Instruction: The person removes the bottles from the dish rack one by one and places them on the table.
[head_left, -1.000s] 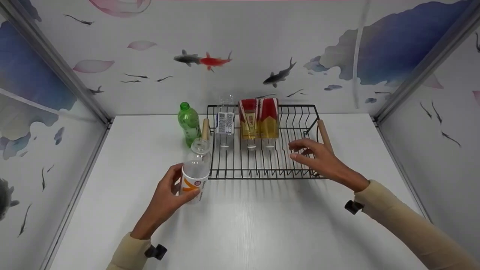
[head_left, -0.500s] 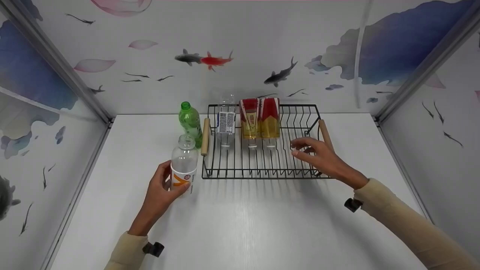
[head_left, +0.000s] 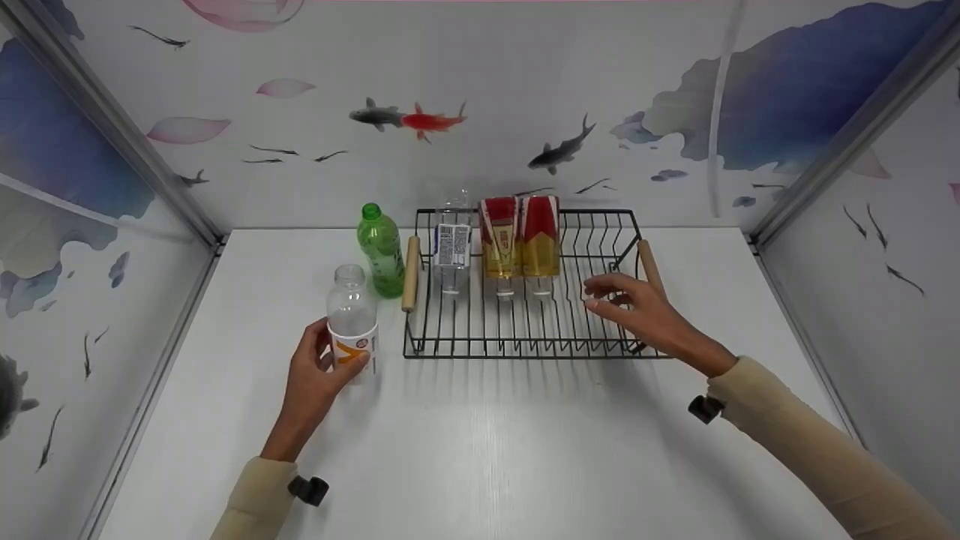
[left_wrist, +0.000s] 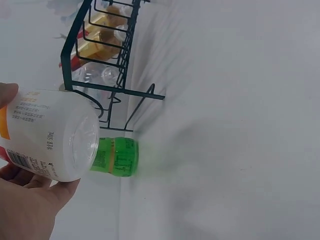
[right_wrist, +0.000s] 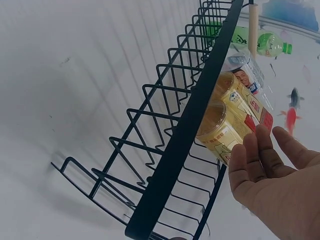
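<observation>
My left hand [head_left: 309, 379] grips a clear plastic bottle [head_left: 352, 319] around its white and orange label. The bottle is upright, left of the wire dish rack [head_left: 517, 348]; its round base [left_wrist: 84, 136] faces the left wrist camera, with the table some way beyond. My right hand [head_left: 634, 309] hovers over the rack's right end, fingers loosely bent and holding nothing. Inside the rack, a clear bottle with a barcode label [head_left: 452, 244] leans at the left. Beside it stand two red-and-gold containers [head_left: 501, 240] [head_left: 540, 240], side by side.
A green bottle [head_left: 382, 255] stands upright against the rack's left side, just behind the held bottle. Wooden handles [head_left: 410, 274] sit at both rack ends. A patterned wall [head_left: 480, 165] rises close behind the rack, and side walls enclose the white table [head_left: 487, 450].
My left hand has carried the clear bottle left and slightly back, away from the rack's left end. The rack's left handle now shows uncovered. My right hand stays almost still.
</observation>
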